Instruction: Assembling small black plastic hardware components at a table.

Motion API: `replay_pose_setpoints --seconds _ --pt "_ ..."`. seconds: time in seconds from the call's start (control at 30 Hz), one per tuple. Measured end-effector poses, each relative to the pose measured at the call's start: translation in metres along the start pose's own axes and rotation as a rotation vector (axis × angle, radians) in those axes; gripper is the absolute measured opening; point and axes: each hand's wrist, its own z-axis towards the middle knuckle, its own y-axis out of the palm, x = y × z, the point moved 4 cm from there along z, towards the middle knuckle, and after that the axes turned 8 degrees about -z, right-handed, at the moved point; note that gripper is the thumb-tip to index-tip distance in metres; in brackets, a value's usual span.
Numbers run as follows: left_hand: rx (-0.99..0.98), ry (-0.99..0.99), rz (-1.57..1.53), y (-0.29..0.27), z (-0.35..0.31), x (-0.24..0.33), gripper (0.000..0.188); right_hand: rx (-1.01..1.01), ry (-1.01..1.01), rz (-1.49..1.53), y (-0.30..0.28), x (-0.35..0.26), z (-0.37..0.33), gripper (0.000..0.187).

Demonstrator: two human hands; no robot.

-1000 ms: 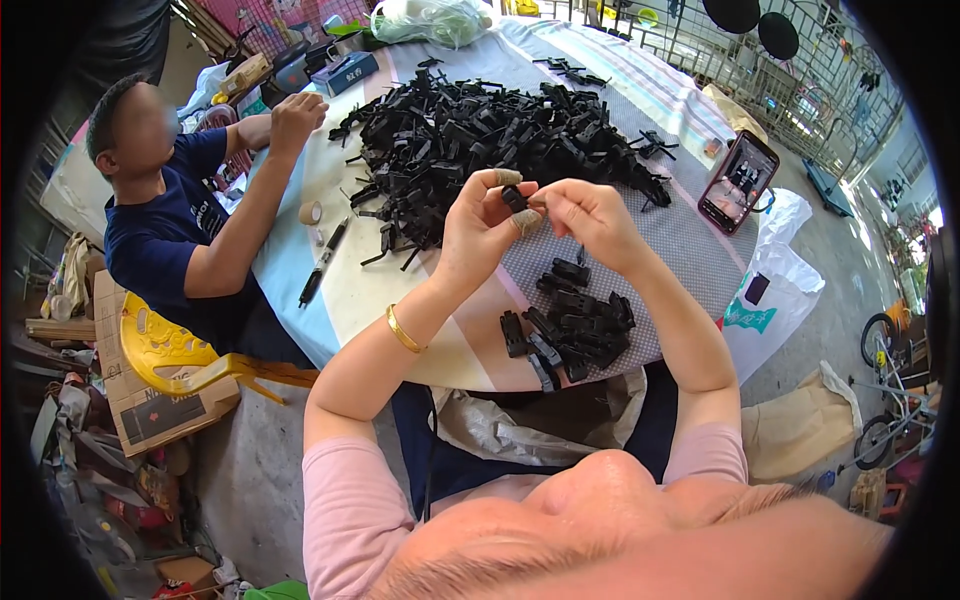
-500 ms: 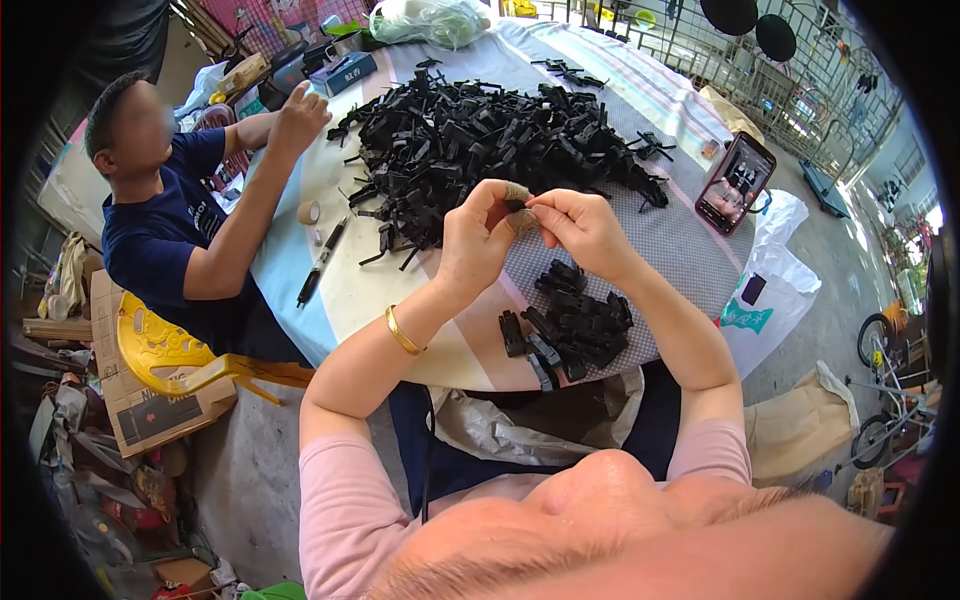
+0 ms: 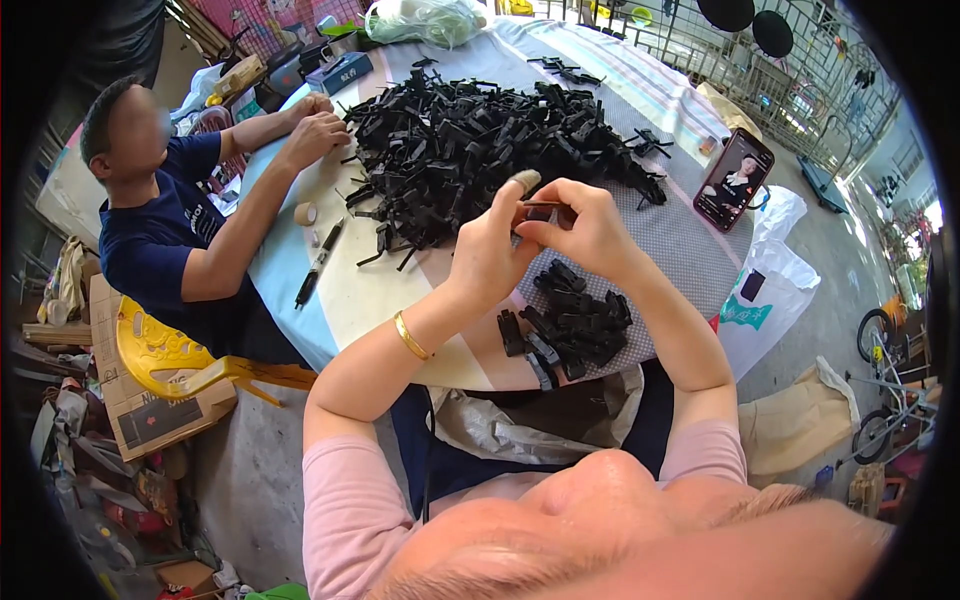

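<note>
Over the near edge of a big heap of black plastic parts (image 3: 480,140), my two hands meet. My left hand (image 3: 487,250), with a tan covering on a fingertip and a gold bangle at the wrist, is closed at one side of a small black plastic part (image 3: 541,213). My right hand (image 3: 590,232) pinches the same part between thumb and fingers. Much of the part is hidden by the fingers, so its exact kind does not show. Nearer to me, beneath my right hand, lies a smaller group of black plastic pieces (image 3: 585,325).
Across the cloth-covered table (image 3: 400,290) at left sits a co-worker (image 3: 165,220), both hands by the heap. A marker pen (image 3: 320,262) and a tape roll (image 3: 306,213) lie between us. A phone (image 3: 735,180) stands at right, beside a white plastic bag (image 3: 770,290). A sack (image 3: 500,435) covers my lap.
My hands have turned, showing more of the black part between them. The co-worker's raised hand has come down to the heap's edge. The phone's picture has changed.
</note>
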Motion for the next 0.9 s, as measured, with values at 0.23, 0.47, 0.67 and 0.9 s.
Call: replay_pose_setpoints --seconds 0.23,0.47,0.67,0.9 --pt "-0.016 0.240 0.181 -0.024 0.011 0.021 0.057 0.065 0.127 0.336 -0.021 0.024 0.006 0.013" --pt "-0.364 -0.447 -1.117 -0.003 0.002 -0.017 0.031 -0.222 0.048 0.565 -0.013 0.017 0.003 0.017" --pt "-0.298 -0.594 -1.099 0.001 -0.001 -0.031 0.016 -0.121 -0.093 0.345 -0.002 0.010 0.003 0.017" --pt "-0.085 -0.488 -0.869 -0.006 0.004 -0.029 0.019 -0.139 0.181 0.306 -0.003 0.015 0.001 0.016"
